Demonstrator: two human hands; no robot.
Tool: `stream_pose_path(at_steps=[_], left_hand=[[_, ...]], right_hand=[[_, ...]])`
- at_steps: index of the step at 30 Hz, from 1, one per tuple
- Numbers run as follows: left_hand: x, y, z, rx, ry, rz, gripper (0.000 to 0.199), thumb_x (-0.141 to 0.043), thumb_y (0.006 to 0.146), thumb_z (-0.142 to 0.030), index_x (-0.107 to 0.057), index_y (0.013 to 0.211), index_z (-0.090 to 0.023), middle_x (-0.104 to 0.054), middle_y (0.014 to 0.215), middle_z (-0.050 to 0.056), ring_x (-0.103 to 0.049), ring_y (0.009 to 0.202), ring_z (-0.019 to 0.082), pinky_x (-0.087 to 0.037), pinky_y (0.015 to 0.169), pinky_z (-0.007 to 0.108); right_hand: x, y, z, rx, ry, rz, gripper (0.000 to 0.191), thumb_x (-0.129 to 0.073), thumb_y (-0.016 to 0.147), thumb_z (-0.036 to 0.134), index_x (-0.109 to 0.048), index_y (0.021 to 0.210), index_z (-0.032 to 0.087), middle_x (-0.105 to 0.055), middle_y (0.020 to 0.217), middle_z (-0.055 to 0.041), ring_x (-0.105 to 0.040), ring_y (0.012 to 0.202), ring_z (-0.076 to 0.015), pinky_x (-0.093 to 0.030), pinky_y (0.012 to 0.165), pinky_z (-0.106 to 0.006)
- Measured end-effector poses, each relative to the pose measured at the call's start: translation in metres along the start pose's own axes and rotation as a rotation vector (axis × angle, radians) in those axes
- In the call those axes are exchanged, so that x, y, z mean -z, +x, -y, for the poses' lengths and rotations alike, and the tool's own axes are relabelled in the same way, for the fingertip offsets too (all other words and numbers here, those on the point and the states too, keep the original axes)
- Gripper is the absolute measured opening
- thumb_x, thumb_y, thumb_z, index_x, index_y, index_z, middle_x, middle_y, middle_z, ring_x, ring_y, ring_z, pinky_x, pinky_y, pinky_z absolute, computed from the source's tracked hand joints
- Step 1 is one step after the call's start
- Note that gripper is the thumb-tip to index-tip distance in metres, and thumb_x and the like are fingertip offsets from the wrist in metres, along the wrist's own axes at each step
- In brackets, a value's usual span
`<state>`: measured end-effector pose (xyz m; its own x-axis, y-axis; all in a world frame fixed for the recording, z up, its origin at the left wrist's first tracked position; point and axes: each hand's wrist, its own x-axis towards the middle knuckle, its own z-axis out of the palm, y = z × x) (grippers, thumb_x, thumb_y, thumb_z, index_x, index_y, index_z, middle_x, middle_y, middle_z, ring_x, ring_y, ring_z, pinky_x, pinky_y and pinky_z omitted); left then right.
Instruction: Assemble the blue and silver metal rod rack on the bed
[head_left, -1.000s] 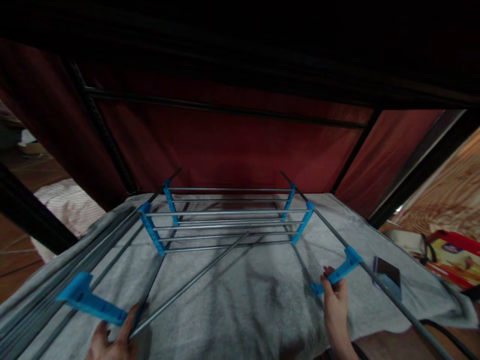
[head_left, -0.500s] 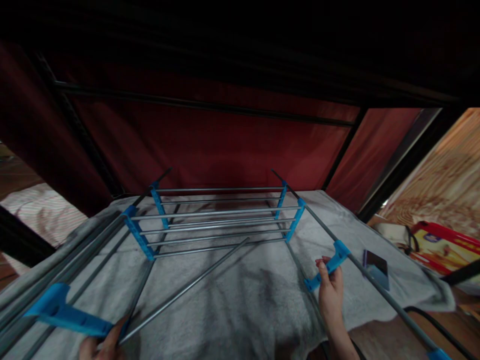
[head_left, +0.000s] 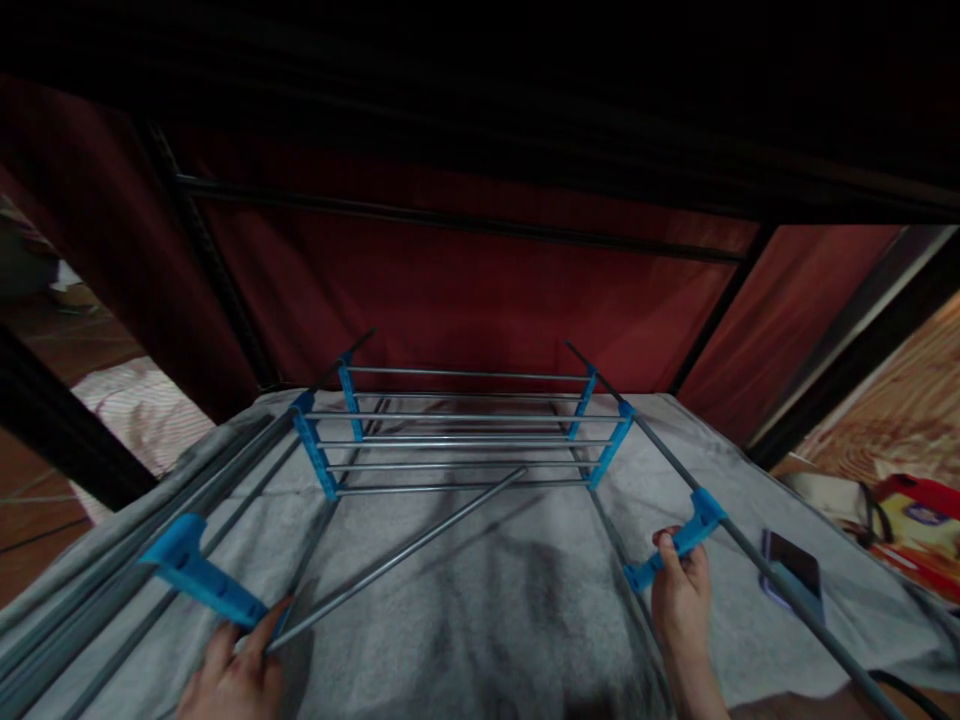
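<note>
A rack of metal rods and blue plastic brackets stands on a grey cloth. Low on the left, my left hand (head_left: pixel 234 672) is closed around the lower end of a blue bracket (head_left: pixel 210 580) and the near end of a loose metal rod (head_left: pixel 397 557). That rod slants away to the right, its far end free near the fitted crossbars (head_left: pixel 465 465). My right hand (head_left: pixel 681 595) grips the opposite blue bracket (head_left: pixel 705 515) by its middle, thumb on the near face. This bracket sits on the long right-hand side rail (head_left: pixel 802 605). Whether the rod is seated in the left bracket is hidden by my fingers.
A phone (head_left: pixel 793 572) lies on the grey cloth (head_left: pixel 480 610) beside the right rail. Several bare poles (head_left: pixel 150 560) run along the left. Dark frame bars and red fabric (head_left: pixel 480 300) close off the back. A red and yellow package (head_left: pixel 919 530) stands at the right.
The view has shifted left, so the rack appears further right and more of my left hand shows. Both hands keep their holds on the brackets.
</note>
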<state>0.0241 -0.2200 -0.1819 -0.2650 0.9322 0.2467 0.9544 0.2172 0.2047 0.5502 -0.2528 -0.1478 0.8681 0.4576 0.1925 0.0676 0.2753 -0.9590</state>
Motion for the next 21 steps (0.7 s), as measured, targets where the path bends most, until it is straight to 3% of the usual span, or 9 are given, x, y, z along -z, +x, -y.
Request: stream_pose_path(at_steps=[5,12,21], left_hand=[[0.012,0.010,-0.019,0.007,0.106,-0.041,0.053,-0.033,0.098,-0.023,-0.068,0.137,-0.019,-0.060,0.129,0.015,-0.063,0.079,0.025,-0.055,0.069,0.038],[0.010,0.025,-0.020,0.005,0.116,-0.044,0.054,-0.029,0.101,-0.025,-0.069,0.137,-0.018,-0.061,0.124,0.013,-0.064,0.079,0.021,-0.051,0.068,0.033],[-0.003,0.031,-0.018,0.031,0.169,-0.020,0.051,-0.033,0.101,-0.025,-0.070,0.137,-0.024,-0.060,0.128,0.011,-0.063,0.079,0.022,-0.053,0.074,0.035]], right_hand=[[-0.018,0.012,-0.006,-0.013,0.065,0.016,0.040,-0.079,0.076,0.054,-0.060,0.093,0.023,-0.057,0.085,0.0041,-0.052,0.082,-0.0154,-0.041,0.078,-0.029],[-0.046,0.021,-0.008,-0.026,0.137,0.035,0.041,-0.083,0.072,0.052,-0.062,0.091,0.023,-0.057,0.084,0.0041,-0.052,0.082,-0.0150,-0.042,0.080,-0.029],[-0.049,0.026,-0.024,-0.037,0.117,0.072,0.038,-0.083,0.074,0.052,-0.063,0.090,0.024,-0.058,0.083,0.0051,-0.051,0.078,-0.0137,-0.040,0.074,-0.027]])
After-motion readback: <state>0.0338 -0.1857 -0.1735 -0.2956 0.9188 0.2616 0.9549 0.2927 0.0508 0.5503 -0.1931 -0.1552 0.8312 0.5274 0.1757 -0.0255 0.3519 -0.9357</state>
